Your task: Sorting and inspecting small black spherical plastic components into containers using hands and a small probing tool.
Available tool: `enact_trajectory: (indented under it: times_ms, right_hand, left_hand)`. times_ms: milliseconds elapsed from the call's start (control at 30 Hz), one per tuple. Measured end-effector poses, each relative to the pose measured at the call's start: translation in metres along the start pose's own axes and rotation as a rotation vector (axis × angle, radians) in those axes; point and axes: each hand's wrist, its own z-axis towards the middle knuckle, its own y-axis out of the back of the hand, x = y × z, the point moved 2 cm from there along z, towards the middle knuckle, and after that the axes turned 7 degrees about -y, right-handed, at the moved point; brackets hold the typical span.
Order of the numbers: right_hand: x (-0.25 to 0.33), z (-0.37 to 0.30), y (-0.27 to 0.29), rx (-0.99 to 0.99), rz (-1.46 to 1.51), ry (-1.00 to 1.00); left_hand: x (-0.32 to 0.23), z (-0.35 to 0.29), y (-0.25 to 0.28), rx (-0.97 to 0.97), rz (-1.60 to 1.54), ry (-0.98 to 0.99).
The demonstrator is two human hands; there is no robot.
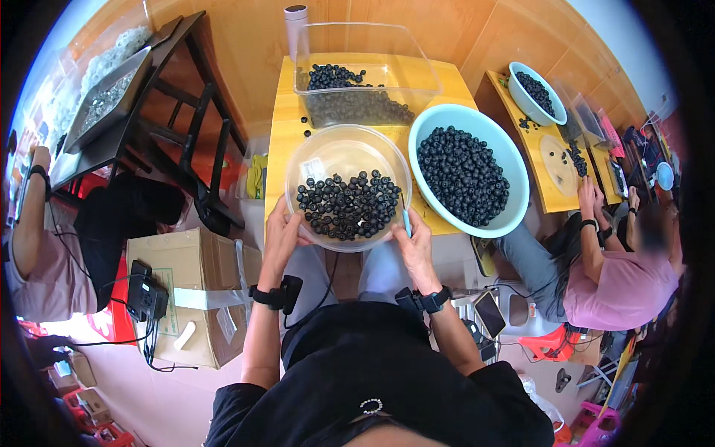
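My left hand [282,234] is closed on the near left rim of a round clear plastic tub [316,141]. Dark round bead-like pieces [348,205] have gathered in its near half, and the tub looks tilted toward me. At the tub's right side my right hand [415,244] is closed around a slim tool with a light blue handle [407,223] and a thin dark tip; some of its fingers are hidden. Just right of that stands a light blue basin [516,167] heaped with the same dark pieces.
A clear rectangular bin [372,45] with more dark pieces stands at the back of the yellow table [456,78], near a pink bottle [296,33]. A cardboard box [194,290] is at lower left. People sit working at left and right; the right table bears another basin [514,88].
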Motion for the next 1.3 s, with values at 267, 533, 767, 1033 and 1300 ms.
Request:
enact_trajectory:
  times_ms: [267, 533, 767, 1033, 1300]
  right_hand:
    - [0.001, 0.005, -0.003, -0.053, 0.12, -0.105]
    - [-0.004, 0.001, 0.003, -0.077, 0.091, -0.214]
    - [0.011, -0.021, 0.018, -0.214, 0.043, -0.111]
    - [0.176, -0.057, 0.025, 0.527, 0.554, 0.329]
    - [0.282, -0.104, 0.024, 1.184, 1.036, 0.382]
  left_hand:
    - [0.014, 0.021, -0.003, -0.098, 0.427, -0.139]
    - [-0.02, 0.016, -0.045, -0.045, 0.48, -0.41]
    - [-0.006, 0.013, -0.079, 0.184, 0.683, -0.468]
    - [-0.008, 0.011, -0.085, 0.095, 0.754, -0.406]
    - [-0.004, 0.01, -0.086, 0.094, 0.741, -0.471]
